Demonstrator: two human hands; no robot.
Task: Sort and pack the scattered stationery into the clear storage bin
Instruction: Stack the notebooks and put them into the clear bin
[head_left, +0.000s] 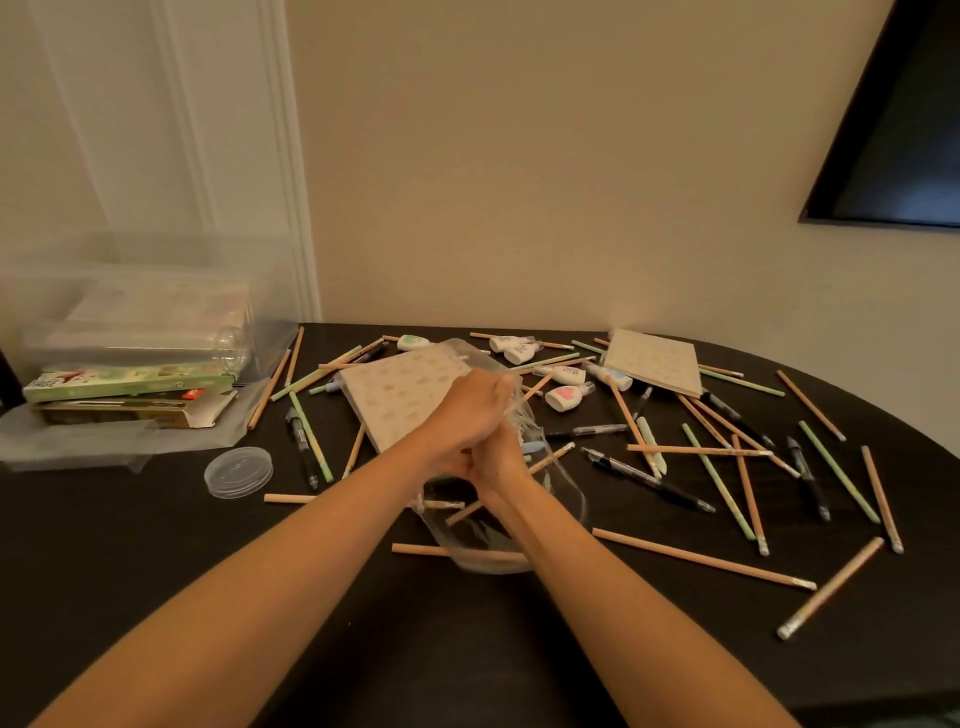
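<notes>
Your left forearm (270, 561) and right forearm (587, 582) come in over the near edge of the dark table (156, 597) and meet in the middle. Your left hand (465, 413) lies on top, fingers curled over the wall of the clear jar (493, 540). Your right hand (496, 460) is tucked against it from below. Its fingers are hidden and blurred, so I cannot tell whether they hold anything.

The jar lies tilted under both hands, base toward you and mouth out past your knuckles, so its long axis runs along your arms. A few pencils show through its wall, but whether they lie inside or beneath it is unclear.

The clear storage bin (156, 249) stands well to the left of your hands and beyond them, which makes your left hand the nearer one. A round lid (239, 473) lies between that hand and the bin. Most loose pencils (701, 558) and pens (649, 480) fan out to the right of your right hand, pointing every which way. I'd judge each needs turning to match the jar's axis before it goes in.
</notes>
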